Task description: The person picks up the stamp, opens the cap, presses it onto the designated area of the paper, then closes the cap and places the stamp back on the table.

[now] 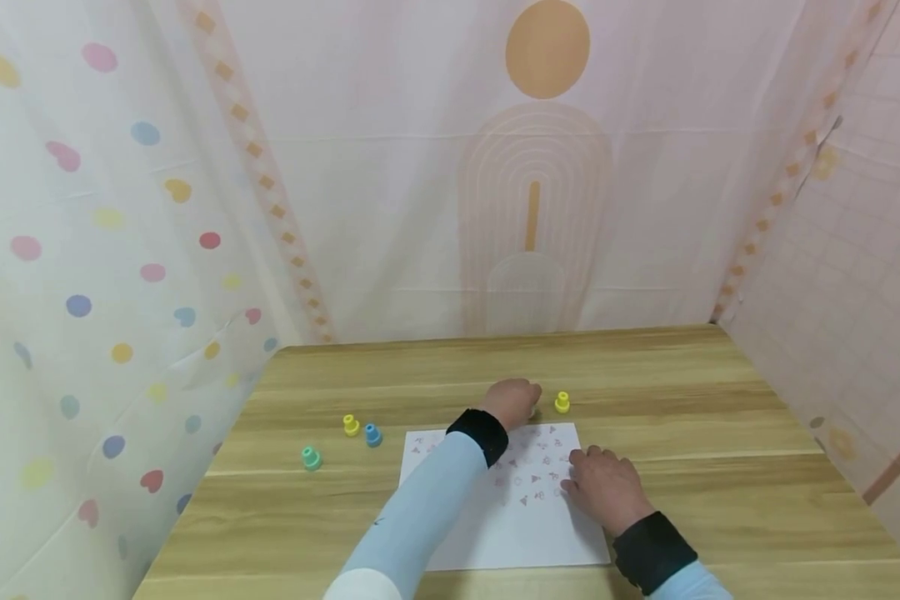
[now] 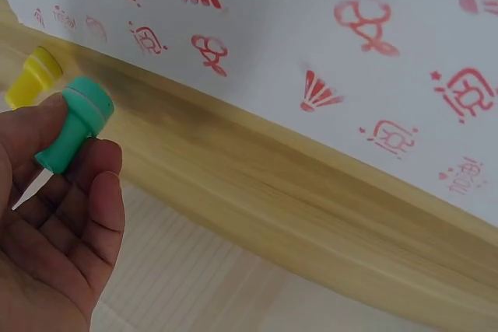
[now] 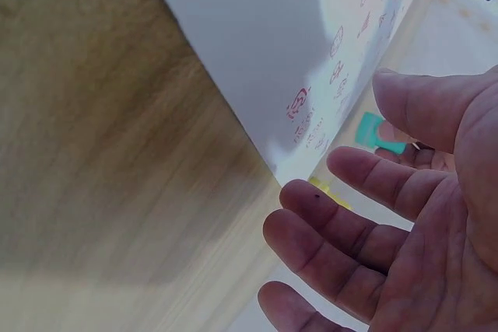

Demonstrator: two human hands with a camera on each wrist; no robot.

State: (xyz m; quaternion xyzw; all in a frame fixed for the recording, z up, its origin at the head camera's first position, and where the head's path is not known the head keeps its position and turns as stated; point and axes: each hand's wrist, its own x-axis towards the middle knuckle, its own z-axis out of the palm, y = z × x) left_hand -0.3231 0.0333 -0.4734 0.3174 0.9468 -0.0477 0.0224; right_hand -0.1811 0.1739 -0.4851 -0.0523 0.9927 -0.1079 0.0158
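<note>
My left hand [image 1: 512, 402] is past the far edge of a white paper sheet [image 1: 521, 542]. Its thumb and fingers pinch a green toy stamp [image 2: 82, 114], clear in the left wrist view and mostly covered by the hand from above. Beside it on the table stands a yellow stamp [image 1: 562, 403]. Red prints of flowers, shuttlecocks and characters cover the sheet's far part. At the sheet's right edge is my right hand [image 1: 607, 487], its fingers spread and holding nothing. In the right wrist view, the fingers [image 3: 299, 242] lie by the paper's corner.
To the left of the sheet stand another yellow stamp [image 1: 351, 426], a blue stamp [image 1: 373, 436] and a second green stamp [image 1: 311, 459]. The wooden table [image 1: 270, 533] meets patterned curtains [image 1: 390, 208] at the back and sides.
</note>
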